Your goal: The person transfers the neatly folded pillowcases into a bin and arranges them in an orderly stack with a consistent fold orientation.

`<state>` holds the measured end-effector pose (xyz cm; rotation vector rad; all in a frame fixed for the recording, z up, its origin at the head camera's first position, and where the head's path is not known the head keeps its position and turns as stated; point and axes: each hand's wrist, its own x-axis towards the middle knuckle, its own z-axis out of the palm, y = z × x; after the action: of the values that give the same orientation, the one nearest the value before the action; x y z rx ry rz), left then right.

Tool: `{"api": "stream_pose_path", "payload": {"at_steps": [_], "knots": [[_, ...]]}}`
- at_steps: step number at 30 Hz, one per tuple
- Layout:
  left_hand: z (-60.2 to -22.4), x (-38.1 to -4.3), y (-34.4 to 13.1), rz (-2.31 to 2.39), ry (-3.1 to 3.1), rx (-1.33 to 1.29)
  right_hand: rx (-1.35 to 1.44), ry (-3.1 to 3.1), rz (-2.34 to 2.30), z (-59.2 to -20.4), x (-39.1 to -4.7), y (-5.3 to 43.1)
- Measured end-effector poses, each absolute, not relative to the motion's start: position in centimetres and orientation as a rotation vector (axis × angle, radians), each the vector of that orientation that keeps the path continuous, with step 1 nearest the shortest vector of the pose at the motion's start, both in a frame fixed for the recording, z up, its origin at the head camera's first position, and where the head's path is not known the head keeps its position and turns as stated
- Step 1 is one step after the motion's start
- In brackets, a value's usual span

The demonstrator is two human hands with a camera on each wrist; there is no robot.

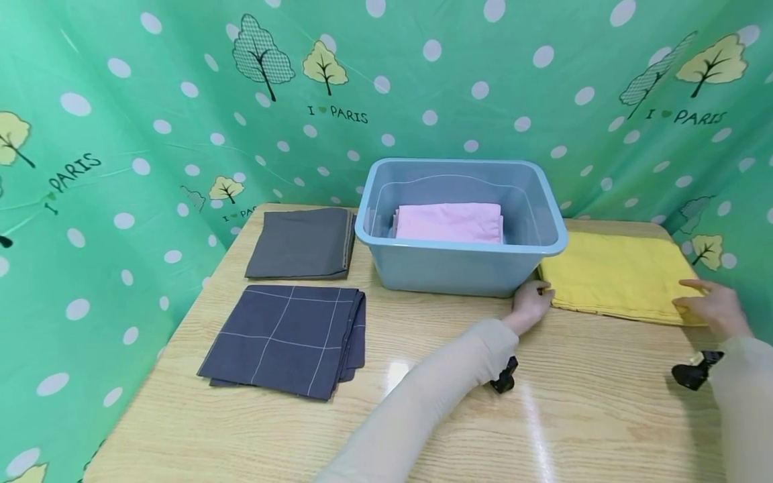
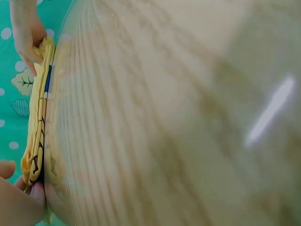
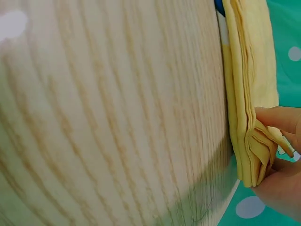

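A folded yellow cloth [image 1: 616,272] lies at the right of the table, its layers stacked along the near edge. My left hand [image 1: 531,303] grips its left front corner, right beside the blue bin; in the left wrist view the left thumb [image 2: 36,194] is at the lower end of the folds. On the other side my right hand [image 1: 715,307] pinches the right end. The right wrist view shows that end of the yellow cloth [image 3: 242,94] bent between the thumb and fingers [image 3: 277,117].
A light blue bin [image 1: 447,268] stands at the back middle, with folded pink cloth [image 1: 449,221] inside. To its left lie a folded grey cloth [image 1: 298,243] and a navy checked cloth [image 1: 280,339]. A green dotted curtain [image 1: 431,87] hangs behind the wooden table [image 1: 241,429].
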<state>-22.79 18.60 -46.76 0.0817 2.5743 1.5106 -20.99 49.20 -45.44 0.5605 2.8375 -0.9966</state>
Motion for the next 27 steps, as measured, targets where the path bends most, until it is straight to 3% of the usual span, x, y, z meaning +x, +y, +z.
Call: {"api": "stream_pose_path", "payload": {"at_steps": [3, 7, 13, 27], "knots": [[-52.2, -24.9, 20.6, 1.554, 2.757, 0.171, 0.522, 2.848, -0.995, -45.9, -21.0, 49.7], [-53.2, -25.0, 21.0, 1.629, 2.785, 0.133, 0.503, 2.839, -1.010, -46.4, -20.9, 50.4], [-45.4, -20.8, 18.3, 1.682, 2.600, -0.111, 0.525, 2.752, -1.201, -46.8, -20.0, 50.8], [-44.4, -21.2, 17.1, 1.776, 2.164, 0.054, 0.420, 2.606, -1.595, -45.2, -18.1, 50.5]]}}
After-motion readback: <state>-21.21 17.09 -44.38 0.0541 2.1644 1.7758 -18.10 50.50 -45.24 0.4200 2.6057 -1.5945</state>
